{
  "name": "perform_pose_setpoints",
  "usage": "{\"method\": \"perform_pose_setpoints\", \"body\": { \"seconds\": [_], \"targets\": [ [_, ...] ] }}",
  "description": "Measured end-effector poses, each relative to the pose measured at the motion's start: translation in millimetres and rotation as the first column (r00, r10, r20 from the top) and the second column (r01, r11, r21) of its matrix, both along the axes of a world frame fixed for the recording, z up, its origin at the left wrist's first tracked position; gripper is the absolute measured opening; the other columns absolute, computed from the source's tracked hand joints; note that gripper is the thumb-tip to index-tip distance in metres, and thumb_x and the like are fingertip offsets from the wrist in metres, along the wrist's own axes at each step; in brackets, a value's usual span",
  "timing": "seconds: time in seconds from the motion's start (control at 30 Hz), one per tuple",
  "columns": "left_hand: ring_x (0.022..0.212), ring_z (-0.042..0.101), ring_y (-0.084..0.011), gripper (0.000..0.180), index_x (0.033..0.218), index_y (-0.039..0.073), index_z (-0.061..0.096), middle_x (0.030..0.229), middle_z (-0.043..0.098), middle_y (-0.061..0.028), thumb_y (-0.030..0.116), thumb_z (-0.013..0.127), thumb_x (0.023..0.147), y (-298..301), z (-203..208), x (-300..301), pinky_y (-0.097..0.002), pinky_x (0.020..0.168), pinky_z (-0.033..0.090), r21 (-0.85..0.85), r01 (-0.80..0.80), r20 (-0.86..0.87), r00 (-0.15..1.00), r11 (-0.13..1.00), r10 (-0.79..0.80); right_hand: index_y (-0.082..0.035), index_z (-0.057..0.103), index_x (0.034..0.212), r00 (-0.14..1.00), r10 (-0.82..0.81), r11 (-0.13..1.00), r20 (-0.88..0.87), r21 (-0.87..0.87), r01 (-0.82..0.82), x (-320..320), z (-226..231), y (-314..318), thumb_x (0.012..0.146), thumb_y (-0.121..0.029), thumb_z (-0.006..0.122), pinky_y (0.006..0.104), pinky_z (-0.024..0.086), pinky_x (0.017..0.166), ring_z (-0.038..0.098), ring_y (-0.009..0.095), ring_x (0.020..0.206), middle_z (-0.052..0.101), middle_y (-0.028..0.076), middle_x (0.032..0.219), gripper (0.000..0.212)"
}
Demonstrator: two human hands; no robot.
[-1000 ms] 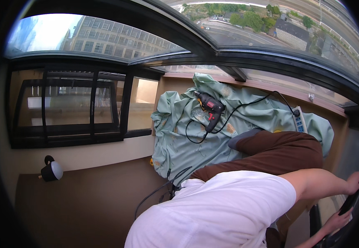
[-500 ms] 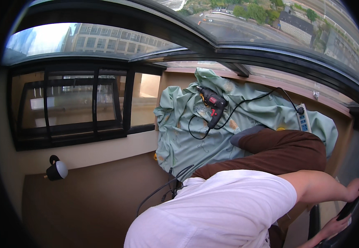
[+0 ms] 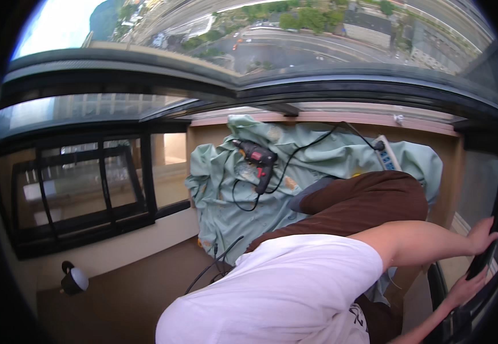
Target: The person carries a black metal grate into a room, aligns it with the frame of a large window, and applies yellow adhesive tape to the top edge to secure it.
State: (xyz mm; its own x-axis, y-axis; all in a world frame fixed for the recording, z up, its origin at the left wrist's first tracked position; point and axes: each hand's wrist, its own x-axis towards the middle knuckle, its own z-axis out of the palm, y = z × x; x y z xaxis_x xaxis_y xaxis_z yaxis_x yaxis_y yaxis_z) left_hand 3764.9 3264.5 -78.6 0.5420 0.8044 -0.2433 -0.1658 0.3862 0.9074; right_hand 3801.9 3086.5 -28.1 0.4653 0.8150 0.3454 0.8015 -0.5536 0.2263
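Observation:
At the far right, both hands are at a black window frame. My left hand, at the end of the upper bare arm, has its fingers at the edge of the frame. Just below it, my right hand curls its fingers round a dark edge of the same frame. The fingertips of both are partly hidden. My legs in brown trousers are folded on a light green patterned cloth. A black and red corded power drill lies on that cloth, well away from both hands.
A white power strip with blue sockets rests on the cloth, the drill's cable plugged in. Black cables hang near my shirt. A black and white lamp stands out at lower left. Glass panes in dark frames overlook streets below.
My view has turned, so the drill and cloth sit further left and lower. Both hands appear higher in the picture and stay at the window frame.

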Motion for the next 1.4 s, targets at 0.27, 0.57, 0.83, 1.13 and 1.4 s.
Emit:
{"method": "perform_pose_setpoints", "body": {
  "seconds": [0.27,0.57,0.83,1.13,1.4],
  "targets": [
    [0.076,0.068,-0.0251,0.031,0.103,-0.006,0.063,0.088,0.072,-0.0184,0.024,0.067,0.096,42,23,-51,-0.036,0.071,0.052,-0.042,0.22,-0.041,0.974,0.975,-0.222,-0.001,0.045,0.135,0.969,-0.09,0.996,-0.229,-0.018,0.088,-54,33,69,0.065,0.006,0.073,0.048,0.042,0.097,0.051,0.039,0.107,0.048,0.018,0.113,0.076],
    [0.068,0.062,-0.0156,0.028,0.107,-0.006,0.062,0.087,0.072,-0.0143,0.02,0.065,0.098,36,32,-55,-0.0319,0.064,0.05,-0.037,0.232,0.083,0.97,0.972,-0.229,0.0,0.047,0.134,0.966,-0.129,0.991,-0.225,-0.004,0.132,-57,30,60,0.063,0.01,0.07,0.0492,0.043,0.096,0.051,0.04,0.107,0.048,0.019,0.112,0.075],
    [0.072,0.058,-0.0132,0.03,0.108,-0.005,0.062,0.087,0.069,-0.0093,0.023,0.064,0.1,29,25,-52,-0.0306,0.067,0.049,-0.01,0.202,0.128,0.972,0.979,-0.199,0.001,0.042,0.138,0.97,-0.116,0.993,-0.212,-0.037,0.11,-59,30,56,0.061,0.01,0.072,0.0489,0.043,0.097,0.05,0.041,0.109,0.047,0.02,0.116,0.083],
    [0.078,0.061,-0.0153,0.034,0.102,-0.007,0.062,0.087,0.068,-0.0113,0.026,0.064,0.1,34,20,-50,-0.031,0.074,0.05,-0.027,0.302,0.083,0.951,0.953,-0.298,-0.003,0.045,0.14,0.964,-0.18,0.982,-0.196,0.014,0.187,-73,45,56,0.07,-0.011,0.083,0.0453,0.044,0.098,0.05,0.035,0.11,0.049,0.015,0.12,0.08],
    [0.074,0.059,-0.0112,0.033,0.1,-0.001,0.059,0.089,0.065,-0.0061,0.032,0.065,0.1,31,24,-51,-0.0282,0.063,0.051,-0.045,0.27,0.122,0.957,0.962,-0.263,-0.002,0.062,0.111,0.246,0.421,0.253,-0.873,0.373,0.893,-171,-27,8,0.097,-0.023,0.067,0.0273,0.048,0.063,0.06,0.013,0.073,0.066,0.006,0.088,0.026]
  ]
}}
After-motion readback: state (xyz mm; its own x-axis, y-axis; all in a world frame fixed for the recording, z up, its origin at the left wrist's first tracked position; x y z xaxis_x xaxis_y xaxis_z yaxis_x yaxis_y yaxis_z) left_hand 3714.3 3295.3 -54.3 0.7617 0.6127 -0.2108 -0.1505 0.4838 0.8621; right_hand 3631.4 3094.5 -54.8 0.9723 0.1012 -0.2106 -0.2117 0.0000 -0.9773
